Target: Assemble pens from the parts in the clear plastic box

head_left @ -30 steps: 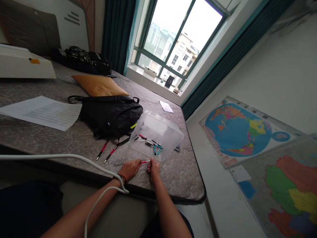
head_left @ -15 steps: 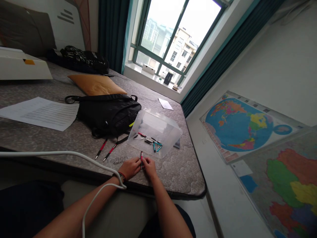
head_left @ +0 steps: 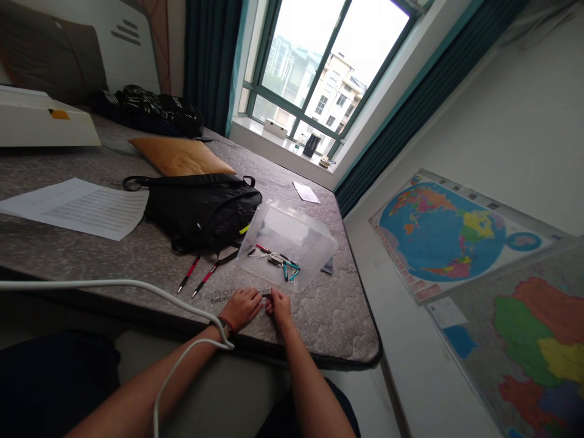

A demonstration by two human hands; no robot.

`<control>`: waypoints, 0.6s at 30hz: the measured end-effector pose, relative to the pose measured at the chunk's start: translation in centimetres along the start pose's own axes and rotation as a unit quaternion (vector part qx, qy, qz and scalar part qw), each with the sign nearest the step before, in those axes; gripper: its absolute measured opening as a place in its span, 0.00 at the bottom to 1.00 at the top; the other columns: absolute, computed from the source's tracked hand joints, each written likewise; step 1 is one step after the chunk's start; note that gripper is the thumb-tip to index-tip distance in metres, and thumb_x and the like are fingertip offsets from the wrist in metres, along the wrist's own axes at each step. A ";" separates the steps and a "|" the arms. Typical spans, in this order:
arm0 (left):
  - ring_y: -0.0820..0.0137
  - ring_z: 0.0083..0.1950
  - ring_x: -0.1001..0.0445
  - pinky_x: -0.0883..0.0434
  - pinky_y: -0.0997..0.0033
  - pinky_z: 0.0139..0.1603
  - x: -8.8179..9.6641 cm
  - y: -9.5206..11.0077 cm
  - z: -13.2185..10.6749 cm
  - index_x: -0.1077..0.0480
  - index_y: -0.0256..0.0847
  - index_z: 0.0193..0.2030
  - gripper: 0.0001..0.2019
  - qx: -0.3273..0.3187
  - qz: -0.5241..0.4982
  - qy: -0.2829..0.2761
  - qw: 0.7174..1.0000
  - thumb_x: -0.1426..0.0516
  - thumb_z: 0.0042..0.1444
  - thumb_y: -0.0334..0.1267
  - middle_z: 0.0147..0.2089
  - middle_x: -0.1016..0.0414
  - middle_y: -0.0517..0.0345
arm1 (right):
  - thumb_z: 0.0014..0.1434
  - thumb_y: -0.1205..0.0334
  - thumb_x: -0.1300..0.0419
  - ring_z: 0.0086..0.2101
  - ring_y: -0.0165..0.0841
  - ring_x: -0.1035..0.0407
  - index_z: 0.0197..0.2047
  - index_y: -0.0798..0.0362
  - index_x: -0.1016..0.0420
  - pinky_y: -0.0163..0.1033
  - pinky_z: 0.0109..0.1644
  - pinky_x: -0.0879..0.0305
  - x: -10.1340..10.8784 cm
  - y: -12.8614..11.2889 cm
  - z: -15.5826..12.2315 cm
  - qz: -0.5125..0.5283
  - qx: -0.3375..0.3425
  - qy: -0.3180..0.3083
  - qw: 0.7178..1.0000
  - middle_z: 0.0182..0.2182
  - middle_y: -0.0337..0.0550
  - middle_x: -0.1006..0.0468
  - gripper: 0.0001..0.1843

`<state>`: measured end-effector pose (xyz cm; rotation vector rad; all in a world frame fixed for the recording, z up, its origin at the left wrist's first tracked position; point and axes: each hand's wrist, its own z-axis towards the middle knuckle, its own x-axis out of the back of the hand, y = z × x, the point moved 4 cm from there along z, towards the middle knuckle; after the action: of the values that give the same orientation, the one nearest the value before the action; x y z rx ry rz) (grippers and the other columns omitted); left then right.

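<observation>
My left hand (head_left: 243, 307) and my right hand (head_left: 280, 306) meet near the front edge of a grey mattress (head_left: 328, 316). Their fingers are curled together around a small dark pen part (head_left: 266, 295), which is mostly hidden between them. Just beyond the hands stands a clear plastic box (head_left: 292, 240) holding several pens and pen pieces in red, black and teal (head_left: 278, 260). Two red-and-black pens (head_left: 197, 277) lie loose on the mattress to the left of the box.
A black bag (head_left: 203, 210) lies behind the loose pens, with printed sheets (head_left: 77, 207) to its left and an orange cushion (head_left: 180, 157) beyond. A white cable (head_left: 137, 289) crosses my left arm. World maps (head_left: 449, 234) lie on the floor to the right.
The red pen piece, held level and then upright between my hands, is now lowered and almost hidden in my closed fingers. The hands stayed at the same spot.
</observation>
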<state>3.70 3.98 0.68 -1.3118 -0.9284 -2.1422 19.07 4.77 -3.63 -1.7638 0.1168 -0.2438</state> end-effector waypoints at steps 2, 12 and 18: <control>0.61 0.46 0.31 0.38 0.61 0.46 -0.3 -0.1 0.0 0.30 0.40 0.42 0.13 0.011 -0.007 -0.007 1.000 0.53 0.68 0.43 0.44 0.28 0.50 | 0.56 0.37 0.46 0.13 0.25 0.43 0.20 0.53 0.33 0.31 0.16 0.49 0.0 -0.1 0.0 -0.019 0.010 0.018 1.000 0.12 0.35 0.35 0.28; 0.62 0.43 0.28 0.37 0.64 0.43 -1.1 -0.9 -0.1 0.32 0.41 0.50 0.16 0.049 -0.035 -0.032 0.998 0.57 0.69 0.44 0.42 0.25 0.50 | 0.56 0.38 0.44 0.13 0.24 0.43 0.19 0.53 0.34 0.30 0.17 0.50 -0.2 -0.4 -0.2 -0.049 0.017 -0.028 0.998 0.13 0.33 0.35 0.27; 0.60 0.43 0.28 0.38 0.61 0.45 -0.6 -0.8 0.0 0.30 0.39 0.45 0.20 0.064 -0.022 -0.030 0.997 0.61 0.70 0.43 0.40 0.24 0.48 | 0.54 0.40 0.42 0.13 0.24 0.41 0.23 0.53 0.33 0.30 0.16 0.49 -0.3 -0.3 -0.1 -0.026 0.000 -0.054 0.998 0.16 0.33 0.32 0.24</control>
<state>3.45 4.54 -0.09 -1.3088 -1.1094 -2.0491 18.77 4.85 -3.36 -1.7778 -0.0085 -0.1855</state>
